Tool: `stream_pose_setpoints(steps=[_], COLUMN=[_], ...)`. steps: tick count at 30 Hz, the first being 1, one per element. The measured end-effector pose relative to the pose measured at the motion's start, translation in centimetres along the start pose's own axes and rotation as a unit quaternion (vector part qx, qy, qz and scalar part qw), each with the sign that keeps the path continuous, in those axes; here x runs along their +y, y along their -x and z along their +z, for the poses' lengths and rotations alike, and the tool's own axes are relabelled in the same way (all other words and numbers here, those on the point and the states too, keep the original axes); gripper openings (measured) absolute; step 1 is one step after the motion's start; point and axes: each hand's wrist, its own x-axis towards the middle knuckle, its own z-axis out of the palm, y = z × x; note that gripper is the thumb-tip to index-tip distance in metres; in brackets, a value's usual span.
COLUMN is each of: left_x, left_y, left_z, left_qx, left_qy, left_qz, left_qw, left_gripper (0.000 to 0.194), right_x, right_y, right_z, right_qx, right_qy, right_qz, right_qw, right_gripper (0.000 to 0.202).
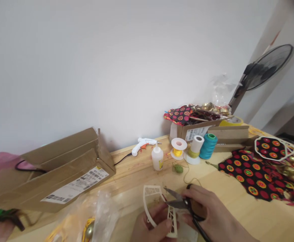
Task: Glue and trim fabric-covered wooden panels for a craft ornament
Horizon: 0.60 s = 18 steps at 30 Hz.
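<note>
My left hand [150, 226] pinches a white cut-out plastic frame piece [154, 201] at the lower middle of the head view. My right hand [207, 211] grips black-handled scissors [178, 199], their blades open and pointing left onto the frame. Both hands sit low over the wooden table [240, 205], close together.
A long cardboard box [58, 171] lies at the left. Behind the hands stand a white glue gun [143, 144], a glue bottle [157, 158], a yellow spool [178, 148], a teal spool [208, 145], patterned black fabric [253, 176] and a fan [265, 70]. A clear plastic bag [91, 215] lies front left.
</note>
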Motion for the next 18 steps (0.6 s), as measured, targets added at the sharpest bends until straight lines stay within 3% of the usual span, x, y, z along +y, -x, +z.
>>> stream_pose_setpoints(steps=[3,5,11,18], left_x=[0.0,0.0,0.0,-0.2], left_y=[-0.1,-0.1,-0.1,-0.1], left_z=[0.2,0.5,1.0,0.9], left_qx=[0.119,0.157,0.180,0.183], left_qy=[0.042,0.052,0.073,0.071], left_qz=[0.025,0.034,0.036,0.057], left_qw=[0.992,0.986,0.980,0.979], left_gripper=[0.048,0.047,0.043,0.042], right_x=[1.3,1.7,1.6,1.6], right_y=[0.2,0.4,0.8,0.8], right_z=[-0.6,-0.5,0.9,0.9], right_qx=[0.009,0.000,-0.026,-0.027], right_qy=[0.104,0.142,0.206,0.230], right_qz=[-0.011,-0.005,-0.023,-0.041], right_qw=[0.994,0.990,0.978,0.972], right_gripper=[0.018,0.014,0.010,0.013])
